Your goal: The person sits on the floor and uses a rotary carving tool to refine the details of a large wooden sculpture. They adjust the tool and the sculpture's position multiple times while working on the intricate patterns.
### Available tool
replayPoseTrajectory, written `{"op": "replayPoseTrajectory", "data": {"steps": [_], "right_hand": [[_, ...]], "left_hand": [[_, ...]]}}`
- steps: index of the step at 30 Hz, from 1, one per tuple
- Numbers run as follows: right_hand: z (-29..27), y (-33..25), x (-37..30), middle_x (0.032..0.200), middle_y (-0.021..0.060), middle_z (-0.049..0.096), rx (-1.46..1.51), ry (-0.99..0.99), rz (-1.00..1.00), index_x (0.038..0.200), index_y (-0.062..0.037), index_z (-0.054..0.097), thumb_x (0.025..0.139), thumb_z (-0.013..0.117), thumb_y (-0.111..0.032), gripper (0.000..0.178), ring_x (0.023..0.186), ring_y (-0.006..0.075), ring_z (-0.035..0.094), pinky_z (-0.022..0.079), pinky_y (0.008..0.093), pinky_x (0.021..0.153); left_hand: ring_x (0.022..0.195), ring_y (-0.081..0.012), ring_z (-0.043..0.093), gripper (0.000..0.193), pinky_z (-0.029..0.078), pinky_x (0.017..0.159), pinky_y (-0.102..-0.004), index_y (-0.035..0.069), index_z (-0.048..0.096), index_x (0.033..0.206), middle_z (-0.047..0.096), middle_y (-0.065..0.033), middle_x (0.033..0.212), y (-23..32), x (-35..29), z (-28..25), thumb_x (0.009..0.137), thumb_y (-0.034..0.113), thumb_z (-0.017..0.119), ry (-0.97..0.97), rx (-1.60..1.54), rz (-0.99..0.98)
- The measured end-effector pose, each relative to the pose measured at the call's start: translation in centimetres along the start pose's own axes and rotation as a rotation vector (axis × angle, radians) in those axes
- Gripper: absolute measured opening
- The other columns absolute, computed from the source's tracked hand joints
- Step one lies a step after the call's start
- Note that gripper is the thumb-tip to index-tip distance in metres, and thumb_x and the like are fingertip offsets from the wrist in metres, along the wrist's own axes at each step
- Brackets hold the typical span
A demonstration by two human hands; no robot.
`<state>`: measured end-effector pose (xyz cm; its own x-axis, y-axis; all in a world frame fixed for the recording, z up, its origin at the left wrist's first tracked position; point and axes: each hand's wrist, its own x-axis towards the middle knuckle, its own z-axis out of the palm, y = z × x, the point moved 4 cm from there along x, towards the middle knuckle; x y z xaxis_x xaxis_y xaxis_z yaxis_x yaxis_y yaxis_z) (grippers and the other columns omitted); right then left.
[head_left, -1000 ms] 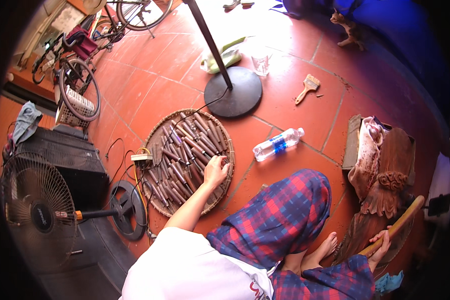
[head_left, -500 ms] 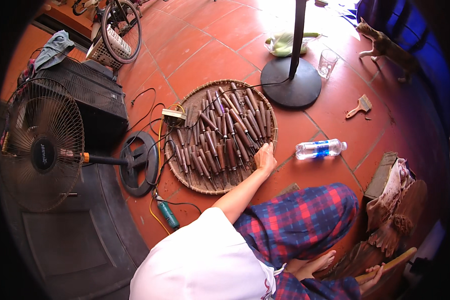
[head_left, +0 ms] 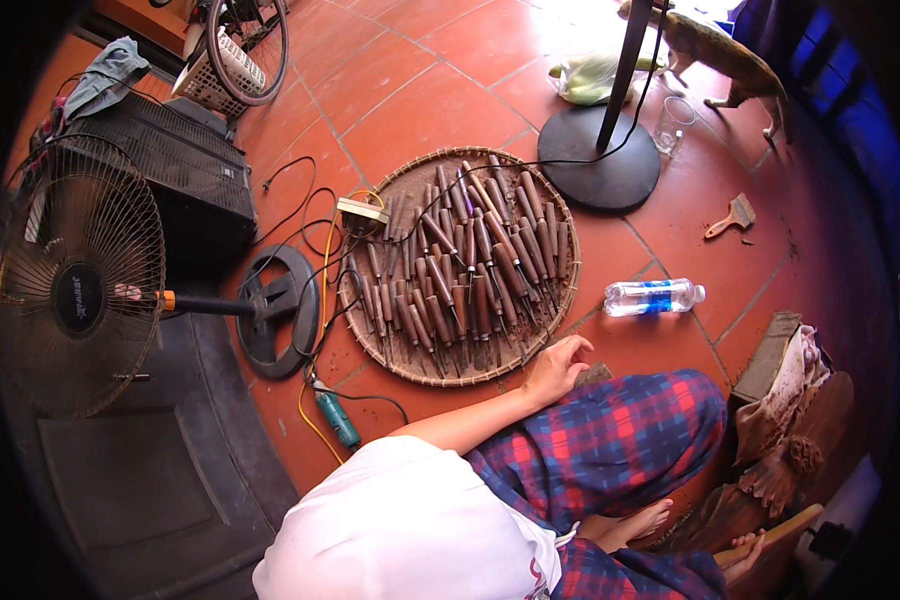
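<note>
My left hand hovers over the near right rim of a round woven bamboo tray, above my raised knee. Its fingers are loosely bent and somewhat apart, with nothing visible in them. On the tray lie many wood-carving chisels with brown wooden handles, packed side by side. Low on the right, my right hand is closed around a pale wooden bar. Beside that hand stands a carved brown wooden piece, with a stained cloth draped over a block next to it.
A clear plastic bottle and a paintbrush lie on the red tiles. A black pole base, a glass and a cat are farther off. Left are a fan, a green power tool and trailing cables.
My left hand has drawn back from the chisels toward my knee. My right hand keeps its hold on the wooden bar. The cat has moved left, toward the pole.
</note>
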<state>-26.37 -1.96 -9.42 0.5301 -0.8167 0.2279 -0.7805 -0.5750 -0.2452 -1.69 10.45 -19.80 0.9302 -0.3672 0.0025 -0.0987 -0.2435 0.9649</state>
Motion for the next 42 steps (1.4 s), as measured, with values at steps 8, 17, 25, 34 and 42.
{"op": "replayPoseTrajectory", "data": {"steps": [8, 17, 25, 34, 42], "right_hand": [[0.7, 1.6, 0.3, 0.143, 0.0260, 0.033, 0.278, -0.033, 0.269, 0.142, 0.0001, 0.031, 0.087, 0.060, -0.024, 0.066, 0.134, 0.0387, 0.029, 0.019, 0.0445, 0.112], [2.9, 4.7, -0.2, 0.142, 0.0266, 0.034, 0.188, 0.000, 0.138, 0.142, 0.0020, 0.030, 0.087, 0.058, -0.027, 0.068, 0.133, 0.0404, 0.030, 0.020, 0.0447, 0.111], [3.7, 5.6, -0.3, 0.142, 0.0262, 0.034, 0.203, -0.001, 0.164, 0.142, 0.0014, 0.030, 0.086, 0.060, -0.028, 0.070, 0.133, 0.0403, 0.030, 0.020, 0.0450, 0.111], [4.1, 6.8, -0.5, 0.143, 0.0256, 0.034, 0.206, -0.026, 0.179, 0.142, 0.0008, 0.030, 0.085, 0.062, -0.030, 0.072, 0.133, 0.0401, 0.030, 0.021, 0.0453, 0.111], [4.4, 7.2, -0.4, 0.143, 0.0252, 0.034, 0.222, -0.045, 0.184, 0.142, 0.0003, 0.030, 0.084, 0.064, -0.031, 0.074, 0.133, 0.0400, 0.030, 0.021, 0.0455, 0.111]], "left_hand": [[0.051, -0.0072, 0.056, 0.029, 0.045, 0.048, -0.0248, 0.002, 0.064, 0.075, 0.062, -0.0025, 0.060, -4.0, -5.1, -13.7, 0.089, 0.028, 0.063, 0.256, 0.170, -0.438], [0.046, -0.0100, 0.056, 0.028, 0.044, 0.045, -0.0222, 0.002, 0.061, 0.085, 0.061, -0.0034, 0.061, -8.4, -0.4, -28.5, 0.089, 0.030, 0.064, 0.580, 0.152, -0.783], [0.063, -0.0116, 0.065, 0.013, 0.053, 0.057, -0.0249, 0.003, 0.065, 0.092, 0.069, -0.0061, 0.080, -9.8, 3.0, -30.5, 0.081, 0.008, 0.068, 0.517, 0.374, -0.588], [0.045, -0.0153, 0.060, 0.027, 0.047, 0.040, -0.0269, -0.002, 0.062, 0.083, 0.066, -0.0124, 0.066, -12.9, -5.8, -36.8, 0.090, 0.024, 0.060, 0.671, 0.311, -0.941], [0.050, -0.0133, 0.060, 0.013, 0.048, 0.043, -0.0259, 0.001, 0.065, 0.083, 0.066, -0.0082, 0.070, -15.8, -7.9, -36.4, 0.086, 0.014, 0.064, 0.631, 0.320, -0.879]]}}
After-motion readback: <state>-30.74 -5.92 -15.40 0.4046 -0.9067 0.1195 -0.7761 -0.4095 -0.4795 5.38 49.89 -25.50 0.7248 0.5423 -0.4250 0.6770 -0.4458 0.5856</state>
